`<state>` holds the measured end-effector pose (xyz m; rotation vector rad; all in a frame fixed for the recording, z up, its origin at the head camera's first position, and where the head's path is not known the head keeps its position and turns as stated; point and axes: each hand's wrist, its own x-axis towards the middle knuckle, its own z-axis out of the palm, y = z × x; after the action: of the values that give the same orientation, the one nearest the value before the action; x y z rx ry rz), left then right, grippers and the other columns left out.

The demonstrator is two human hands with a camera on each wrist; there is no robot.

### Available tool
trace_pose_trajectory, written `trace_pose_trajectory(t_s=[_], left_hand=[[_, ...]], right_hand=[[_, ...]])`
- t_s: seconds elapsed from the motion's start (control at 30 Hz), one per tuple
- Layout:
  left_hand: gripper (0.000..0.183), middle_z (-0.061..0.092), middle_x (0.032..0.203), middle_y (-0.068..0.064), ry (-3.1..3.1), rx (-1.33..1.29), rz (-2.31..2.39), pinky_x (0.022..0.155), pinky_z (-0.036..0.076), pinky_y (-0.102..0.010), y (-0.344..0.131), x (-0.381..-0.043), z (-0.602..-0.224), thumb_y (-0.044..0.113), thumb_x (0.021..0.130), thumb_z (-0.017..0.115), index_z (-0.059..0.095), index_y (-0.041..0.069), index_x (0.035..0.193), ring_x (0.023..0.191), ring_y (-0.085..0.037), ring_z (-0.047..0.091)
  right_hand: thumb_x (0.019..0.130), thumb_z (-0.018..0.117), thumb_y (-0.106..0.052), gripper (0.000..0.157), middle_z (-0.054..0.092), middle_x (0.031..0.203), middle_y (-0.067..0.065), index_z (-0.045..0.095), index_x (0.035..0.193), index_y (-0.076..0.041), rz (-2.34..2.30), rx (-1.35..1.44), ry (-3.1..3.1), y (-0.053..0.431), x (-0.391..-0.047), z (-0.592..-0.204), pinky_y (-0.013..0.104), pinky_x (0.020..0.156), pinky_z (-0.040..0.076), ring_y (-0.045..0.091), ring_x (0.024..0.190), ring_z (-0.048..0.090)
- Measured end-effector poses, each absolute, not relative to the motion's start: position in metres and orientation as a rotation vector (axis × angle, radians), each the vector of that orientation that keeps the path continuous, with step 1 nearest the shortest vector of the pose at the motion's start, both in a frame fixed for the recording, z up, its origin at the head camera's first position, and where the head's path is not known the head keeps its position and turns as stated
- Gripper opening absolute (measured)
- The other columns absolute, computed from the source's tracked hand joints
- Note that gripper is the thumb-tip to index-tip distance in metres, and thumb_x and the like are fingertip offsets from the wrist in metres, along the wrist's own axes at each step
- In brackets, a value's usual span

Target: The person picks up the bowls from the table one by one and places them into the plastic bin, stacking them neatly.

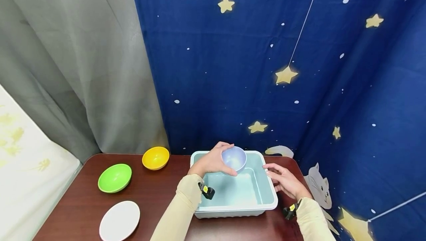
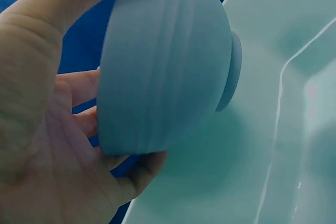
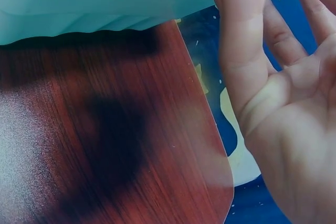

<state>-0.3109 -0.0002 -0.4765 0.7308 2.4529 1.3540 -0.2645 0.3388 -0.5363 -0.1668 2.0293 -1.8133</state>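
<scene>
My left hand grips a light blue bowl by its rim, thumb on the near side and fingers on the far side. The bowl is tilted over a pale blue rectangular basin. In the left wrist view, the outside of the bowl faces the camera, its foot ring pointing toward the basin floor. My right hand is at the basin's right rim, fingers loosely extended with the fingertips right at the edge. From the right wrist, the thumb overlaps the basin's side.
Left of the basin on the brown table are a yellow bowl, a green bowl and a white plate. A blue star-patterned curtain and a grey curtain hang behind the table.
</scene>
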Motion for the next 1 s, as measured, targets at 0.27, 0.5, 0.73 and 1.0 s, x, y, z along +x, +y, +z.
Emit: trace_pose_trajectory(t_s=[0.27, 0.5, 0.73, 1.0], left_hand=[[0.107, 0.043, 0.149, 0.003, 2.426, 0.710, 1.377, 0.097, 0.054, -0.041, 0.000, -0.311, -0.479, 0.046, 0.065, 0.095, 0.045, 0.020, 0.155, 0.124, -0.022, 0.050], [0.108, 0.042, 0.149, 0.002, 2.423, 0.677, 1.359, 0.096, 0.054, -0.040, -0.002, -0.305, -0.492, 0.046, 0.064, 0.096, 0.044, 0.019, 0.155, 0.122, -0.021, 0.051], [0.107, 0.043, 0.149, 0.004, 2.412, 0.671, 1.365, 0.098, 0.054, -0.041, 0.000, -0.302, -0.492, 0.047, 0.063, 0.096, 0.045, 0.023, 0.154, 0.124, -0.020, 0.050], [0.107, 0.047, 0.144, 0.004, 2.406, 0.710, 1.334, 0.099, 0.051, -0.040, 0.003, -0.311, -0.495, 0.044, 0.060, 0.097, 0.049, 0.019, 0.152, 0.120, -0.018, 0.054]], right_hand=[[0.105, 0.057, -0.025, 0.049, 0.068, 0.121, 0.004, 0.042, 0.146, -0.003, -1.809, -0.163, 2.035, 0.344, -0.264, -0.534, 0.046, 0.073, 0.063, 0.022, 0.095, 0.076], [0.105, 0.056, -0.024, 0.045, 0.067, 0.122, 0.001, 0.044, 0.144, -0.005, -1.818, -0.209, 1.974, 0.341, -0.266, -0.542, 0.047, 0.076, 0.063, 0.021, 0.096, 0.075], [0.106, 0.055, -0.021, 0.042, 0.067, 0.122, 0.002, 0.044, 0.143, -0.005, -1.845, -0.198, 1.949, 0.341, -0.263, -0.543, 0.047, 0.077, 0.063, 0.019, 0.096, 0.074], [0.106, 0.054, -0.021, 0.049, 0.067, 0.122, 0.003, 0.037, 0.146, 0.001, -1.860, -0.222, 1.954, 0.342, -0.268, -0.544, 0.045, 0.077, 0.063, 0.020, 0.095, 0.075]])
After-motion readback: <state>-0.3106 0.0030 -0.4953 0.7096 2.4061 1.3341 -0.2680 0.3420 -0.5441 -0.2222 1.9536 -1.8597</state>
